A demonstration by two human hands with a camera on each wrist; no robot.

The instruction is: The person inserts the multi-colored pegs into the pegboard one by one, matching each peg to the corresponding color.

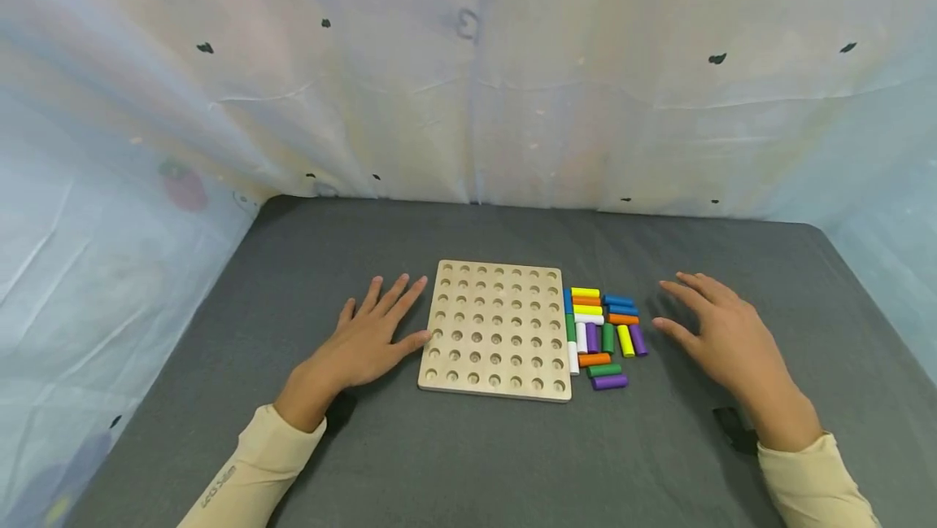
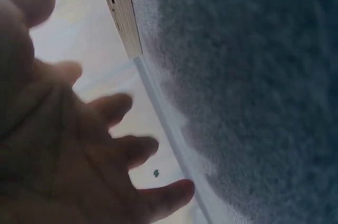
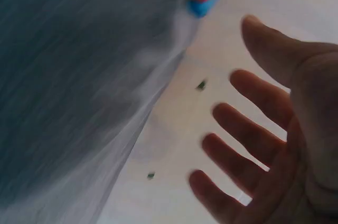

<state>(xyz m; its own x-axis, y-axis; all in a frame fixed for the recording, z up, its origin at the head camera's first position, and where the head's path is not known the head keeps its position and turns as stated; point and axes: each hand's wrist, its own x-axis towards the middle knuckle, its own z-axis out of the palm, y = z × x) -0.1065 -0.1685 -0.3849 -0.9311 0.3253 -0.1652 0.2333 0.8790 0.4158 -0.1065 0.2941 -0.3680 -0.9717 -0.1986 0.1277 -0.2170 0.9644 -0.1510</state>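
A square wooden pegboard (image 1: 495, 330) lies flat, its rows of round holes all empty. Short coloured pegs (image 1: 602, 334) lie clustered on their sides against its right edge.

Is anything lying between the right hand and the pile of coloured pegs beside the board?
Nothing visible. The right hand hovers open just right of the coloured pegs, with only bare grey mat between them.

Both arms wear cream long sleeves (image 1: 249, 471), the left bearing small dark lettering.

place: recording booth | evidence: pale sheeting walls (image 1: 468, 89) with black marks, grey felt tabletop (image 1: 468, 447)
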